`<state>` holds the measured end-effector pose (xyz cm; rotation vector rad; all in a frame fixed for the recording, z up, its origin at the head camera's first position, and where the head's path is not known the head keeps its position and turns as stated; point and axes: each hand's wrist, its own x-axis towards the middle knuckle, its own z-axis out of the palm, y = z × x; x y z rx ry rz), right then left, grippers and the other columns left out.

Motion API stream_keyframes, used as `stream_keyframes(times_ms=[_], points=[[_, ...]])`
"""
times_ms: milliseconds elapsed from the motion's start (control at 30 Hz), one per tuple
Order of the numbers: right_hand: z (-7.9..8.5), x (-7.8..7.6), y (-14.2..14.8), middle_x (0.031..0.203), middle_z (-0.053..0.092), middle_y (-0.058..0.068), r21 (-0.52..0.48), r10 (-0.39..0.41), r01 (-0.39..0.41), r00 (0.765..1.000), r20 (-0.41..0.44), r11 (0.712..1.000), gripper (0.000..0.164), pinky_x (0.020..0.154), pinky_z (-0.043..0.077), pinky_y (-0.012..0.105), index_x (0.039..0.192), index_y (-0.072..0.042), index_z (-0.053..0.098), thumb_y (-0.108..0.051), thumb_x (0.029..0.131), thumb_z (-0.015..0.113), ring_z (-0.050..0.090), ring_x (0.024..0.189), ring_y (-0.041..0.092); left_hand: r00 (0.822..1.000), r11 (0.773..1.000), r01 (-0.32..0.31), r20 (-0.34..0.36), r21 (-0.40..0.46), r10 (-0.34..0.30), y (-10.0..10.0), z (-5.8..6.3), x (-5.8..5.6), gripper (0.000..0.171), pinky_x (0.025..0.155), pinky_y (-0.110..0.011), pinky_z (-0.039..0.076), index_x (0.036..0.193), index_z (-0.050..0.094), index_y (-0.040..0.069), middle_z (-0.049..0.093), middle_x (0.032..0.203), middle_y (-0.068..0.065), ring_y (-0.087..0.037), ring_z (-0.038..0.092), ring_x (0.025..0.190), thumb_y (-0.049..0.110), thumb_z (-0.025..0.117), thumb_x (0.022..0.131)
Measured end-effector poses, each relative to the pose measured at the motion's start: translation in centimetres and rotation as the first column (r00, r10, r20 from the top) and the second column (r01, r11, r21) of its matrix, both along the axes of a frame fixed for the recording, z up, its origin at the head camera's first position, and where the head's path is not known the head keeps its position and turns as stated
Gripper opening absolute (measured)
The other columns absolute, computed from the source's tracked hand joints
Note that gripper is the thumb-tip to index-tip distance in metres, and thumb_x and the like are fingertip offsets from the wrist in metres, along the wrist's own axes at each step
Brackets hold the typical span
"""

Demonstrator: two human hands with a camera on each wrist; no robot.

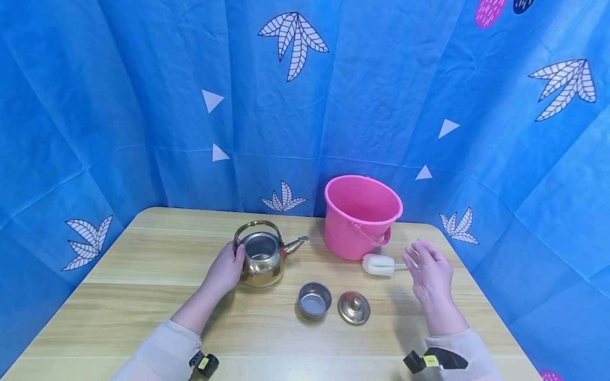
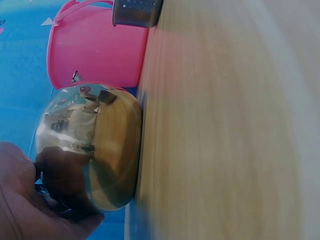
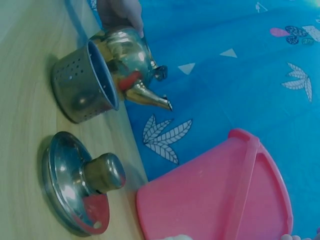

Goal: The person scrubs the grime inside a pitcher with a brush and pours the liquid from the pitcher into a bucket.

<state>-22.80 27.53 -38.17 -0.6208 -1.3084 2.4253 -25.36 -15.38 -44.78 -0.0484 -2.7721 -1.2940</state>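
A lidless gold teapot (image 1: 263, 269) stands on the left half of the table, its spout pointing right. My left hand (image 1: 227, 269) grips its left side where the arched handle (image 1: 258, 223) meets the body; the thumb shows near the rim. In the left wrist view, fingers curl about the shiny teapot (image 2: 90, 150). On the right, my right hand (image 1: 431, 270) hovers with loosely bent fingers beside a white sponge brush (image 1: 378, 264). Its fingertips overlap the end of the brush's pale handle (image 1: 401, 266). The handle's far end is hidden behind the hand.
A pink bucket (image 1: 352, 238) stands at the back of the table. Closer in sit a perforated metal strainer cup (image 1: 314, 300) and, right of it, a round knobbed lid (image 1: 354, 308). Blue patterned cloth (image 1: 286, 121) hangs around the wooden table (image 1: 143, 296).
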Motion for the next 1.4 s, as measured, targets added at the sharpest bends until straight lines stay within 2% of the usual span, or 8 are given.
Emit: stream_keyframes(times_ms=[167, 367, 533, 700, 867, 1000, 1233, 1400], points=[[0.5, 0.0, -0.5, 0.098, 0.07, 0.001, 0.021, 0.038, -0.038, 0.999, 0.002, 0.999, 0.029, 0.09, 0.056, 0.031, 0.112, -0.009, 0.066, -0.015, 0.087, 0.079, 0.069, 0.098, 0.016, 1.0, 1.0, 0.001, -0.012, 0.006, -0.001, 0.0, -0.1, -0.1, 0.052, 0.11, -0.06, 0.034, 0.137, 0.041, -0.015, 0.049, 0.134, -0.037, -0.052, 0.043, 0.131, 0.027, 0.029, 0.109], [1.0, 0.0, -1.2, 0.102, 0.069, 0.001, 0.033, 0.067, -0.067, 0.998, -0.001, 0.997, 0.037, 0.088, 0.057, 0.03, 0.114, -0.011, 0.067, -0.02, 0.082, 0.083, 0.068, 0.101, 0.017, 1.0, 1.0, 0.0, -0.013, 0.007, 0.001, 0.0, -0.2, -0.1, 0.051, 0.109, -0.061, 0.036, 0.134, 0.043, -0.014, 0.051, 0.132, -0.037, -0.052, 0.045, 0.129, 0.028, 0.029, 0.109], [1.3, -0.1, -1.8, 0.097, 0.071, 0.001, 0.039, 0.08, -0.08, 0.997, -0.021, 0.996, 0.032, 0.087, 0.057, 0.031, 0.114, -0.01, 0.067, -0.016, 0.085, 0.08, 0.069, 0.099, 0.017, 1.0, 1.0, 0.0, -0.011, 0.011, 0.0, -0.1, -0.2, -0.1, 0.05, 0.109, -0.061, 0.036, 0.133, 0.044, -0.014, 0.051, 0.131, -0.037, -0.052, 0.046, 0.129, 0.027, 0.03, 0.109], [1.5, -0.2, -2.4, 0.093, 0.073, 0.002, 0.045, 0.102, -0.1, 0.994, -0.049, 0.994, 0.016, 0.087, 0.058, 0.033, 0.107, -0.01, 0.07, -0.01, 0.091, 0.074, 0.071, 0.091, 0.016, 1.0, 1.0, -0.001, -0.004, 0.014, 0.001, 0.0, -0.1, -0.1, 0.052, 0.11, -0.061, 0.035, 0.137, 0.041, -0.016, 0.048, 0.134, -0.038, -0.053, 0.044, 0.13, 0.027, 0.03, 0.109], [1.9, -0.5, -3.3, 0.094, 0.073, 0.002, 0.099, 0.147, -0.14, 0.986, -0.075, 0.985, 0.007, 0.088, 0.057, 0.033, 0.099, -0.013, 0.072, -0.012, 0.092, 0.072, 0.072, 0.091, 0.016, 1.0, 1.0, 0.001, -0.004, 0.019, -0.001, 0.0, 0.0, -0.1, 0.052, 0.11, -0.061, 0.035, 0.137, 0.041, -0.016, 0.049, 0.134, -0.038, -0.053, 0.044, 0.131, 0.027, 0.031, 0.109], [2.1, -0.7, -4.0, 0.092, 0.074, 0.002, 0.139, 0.18, -0.164, 0.978, -0.105, 0.977, 0.007, 0.088, 0.057, 0.033, 0.1, -0.01, 0.072, -0.011, 0.094, 0.07, 0.072, 0.088, 0.015, 1.0, 1.0, -0.001, -0.01, 0.018, 0.001, 0.1, 0.0, -0.1, 0.05, 0.109, -0.06, 0.036, 0.134, 0.043, -0.015, 0.05, 0.133, -0.037, -0.051, 0.045, 0.13, 0.027, 0.03, 0.109], [2.1, -1.1, -4.9, 0.092, 0.073, 0.004, 0.182, 0.208, -0.184, 0.97, -0.127, 0.966, 0.02, 0.09, 0.057, 0.034, 0.113, -0.003, 0.069, -0.011, 0.094, 0.07, 0.072, 0.086, 0.015, 1.0, 1.0, -0.004, -0.016, 0.015, 0.005, 0.1, -0.1, -0.2, 0.052, 0.11, -0.059, 0.035, 0.137, 0.041, -0.016, 0.049, 0.134, -0.037, -0.051, 0.044, 0.131, 0.027, 0.03, 0.109], [2.0, -1.4, -5.4, 0.088, 0.074, 0.003, 0.207, 0.23, -0.2, 0.964, -0.134, 0.958, 0.013, 0.089, 0.057, 0.034, 0.107, -0.006, 0.071, -0.011, 0.095, 0.069, 0.072, 0.085, 0.015, 1.0, 1.0, -0.007, -0.009, 0.011, 0.007, 0.1, -0.1, -0.2, 0.053, 0.111, -0.059, 0.034, 0.138, 0.039, -0.016, 0.048, 0.135, -0.038, -0.051, 0.043, 0.132, 0.027, 0.03, 0.109]])
